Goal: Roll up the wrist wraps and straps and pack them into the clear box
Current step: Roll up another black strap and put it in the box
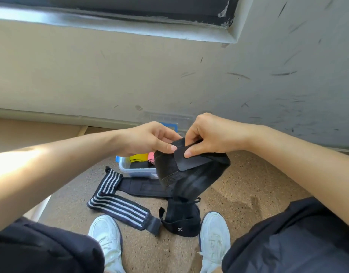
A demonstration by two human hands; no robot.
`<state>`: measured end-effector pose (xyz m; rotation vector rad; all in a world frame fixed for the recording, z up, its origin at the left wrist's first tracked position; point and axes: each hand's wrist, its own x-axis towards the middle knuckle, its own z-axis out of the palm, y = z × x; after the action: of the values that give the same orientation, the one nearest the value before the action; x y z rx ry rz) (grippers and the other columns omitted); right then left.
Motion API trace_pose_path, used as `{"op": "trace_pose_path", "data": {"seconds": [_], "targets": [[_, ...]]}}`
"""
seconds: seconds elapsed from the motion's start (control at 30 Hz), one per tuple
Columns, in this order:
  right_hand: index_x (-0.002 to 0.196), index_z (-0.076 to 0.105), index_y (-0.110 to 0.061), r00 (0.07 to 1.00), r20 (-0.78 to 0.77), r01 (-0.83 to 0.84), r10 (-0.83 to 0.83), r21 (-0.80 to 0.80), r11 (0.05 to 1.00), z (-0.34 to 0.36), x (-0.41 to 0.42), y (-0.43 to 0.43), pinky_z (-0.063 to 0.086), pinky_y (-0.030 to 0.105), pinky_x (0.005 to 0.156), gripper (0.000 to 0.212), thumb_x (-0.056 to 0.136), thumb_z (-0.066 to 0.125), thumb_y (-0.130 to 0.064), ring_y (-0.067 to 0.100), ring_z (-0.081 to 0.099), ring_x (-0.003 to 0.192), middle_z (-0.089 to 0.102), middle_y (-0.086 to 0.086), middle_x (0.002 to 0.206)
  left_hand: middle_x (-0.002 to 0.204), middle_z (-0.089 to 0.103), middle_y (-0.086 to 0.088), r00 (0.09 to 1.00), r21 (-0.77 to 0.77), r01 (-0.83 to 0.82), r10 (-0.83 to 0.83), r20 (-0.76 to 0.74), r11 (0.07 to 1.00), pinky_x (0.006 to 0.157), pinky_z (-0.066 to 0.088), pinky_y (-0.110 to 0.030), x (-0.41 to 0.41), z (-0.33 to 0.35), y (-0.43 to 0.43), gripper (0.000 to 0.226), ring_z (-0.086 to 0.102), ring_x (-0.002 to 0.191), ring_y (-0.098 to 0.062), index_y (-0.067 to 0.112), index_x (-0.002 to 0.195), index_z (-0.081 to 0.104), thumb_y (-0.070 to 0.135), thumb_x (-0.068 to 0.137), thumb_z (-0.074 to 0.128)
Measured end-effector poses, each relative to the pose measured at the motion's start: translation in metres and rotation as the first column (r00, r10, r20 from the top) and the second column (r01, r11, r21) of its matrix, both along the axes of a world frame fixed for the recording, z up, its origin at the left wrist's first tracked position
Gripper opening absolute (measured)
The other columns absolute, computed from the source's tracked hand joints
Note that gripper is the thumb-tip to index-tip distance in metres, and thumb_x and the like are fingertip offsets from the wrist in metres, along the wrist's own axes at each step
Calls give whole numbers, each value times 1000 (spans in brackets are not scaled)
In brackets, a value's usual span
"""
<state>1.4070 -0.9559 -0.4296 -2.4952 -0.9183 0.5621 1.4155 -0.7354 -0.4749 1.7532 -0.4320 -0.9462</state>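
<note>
Head view looks down on a job partly done. The clear box [130, 168] already holds some rolled pieces, yellow, pink and black ones among them. Just in front of the box, held above the floor, is a black wrist wrap [191, 180]. It is being worked and is not yet a finished roll. The left hand [148, 138] pinches its upper edge between thumb and fingers, and the right hand [211, 134] pinches it beside the fastening tab [191, 161], thumb pressed on the tab.

Nearer the person than the box, a black-and-white striped wrap [118, 205] lies unrolled, and beside it sits a black strap [181, 223], loosely bunched. By my reckoning these two and the held one remain to be packed.

The box rests on a speckled brown floor [258, 184]. Behind it rises a scuffed beige wall [110, 75] with a window frame [130, 26] above. White shoes [108, 237] flank the loose pieces.
</note>
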Motion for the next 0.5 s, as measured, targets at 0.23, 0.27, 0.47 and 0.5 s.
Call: {"op": "trace_pose_path", "data": {"seconds": [0.23, 0.27, 0.47, 0.5], "targets": [[66, 69, -22, 999, 19, -25, 26, -48, 999, -2, -3, 7, 39, 19, 56, 24, 85, 80, -31, 9, 49, 57, 59, -5, 58, 124, 73, -13, 998, -12, 69, -69, -5, 998, 107, 50, -30, -4, 3, -3, 33, 67, 121, -26, 3, 130, 64, 0, 98, 59], [67, 70, -18, 999, 29, -19, 20, -54, 998, -4, -2, 6, 39, 21, 56, 25, 84, 80, -33, 10, 47, 57, 59, -2, 58, 124, 73, -12, 999, -1, 48, -48, -6, 999, 106, 50, -30, -4, 3, -4, 34, 68, 121, -24, 5, 129, 65, 1, 96, 63], [57, 61, -29, 994, 88, 64, -60, -43, 997, -14, -1, 3, 38, 26, 55, 34, 79, 83, -42, 11, 46, 53, 51, -5, 52, 132, 70, 2, 995, 54, -57, 52, 81, 997, 117, 40, -32, -5, 0, -3, 58, 60, 128, -6, 11, 134, 65, 20, 78, 79], [57, 61, -30, 993, 90, 77, -74, -33, 997, -14, -1, 4, 39, 25, 54, 34, 79, 83, -44, 11, 47, 53, 53, -5, 52, 131, 71, 3, 994, 39, -51, 47, 101, 998, 117, 40, -31, -7, -1, -3, 54, 59, 129, -4, 11, 133, 66, 15, 82, 81]]}}
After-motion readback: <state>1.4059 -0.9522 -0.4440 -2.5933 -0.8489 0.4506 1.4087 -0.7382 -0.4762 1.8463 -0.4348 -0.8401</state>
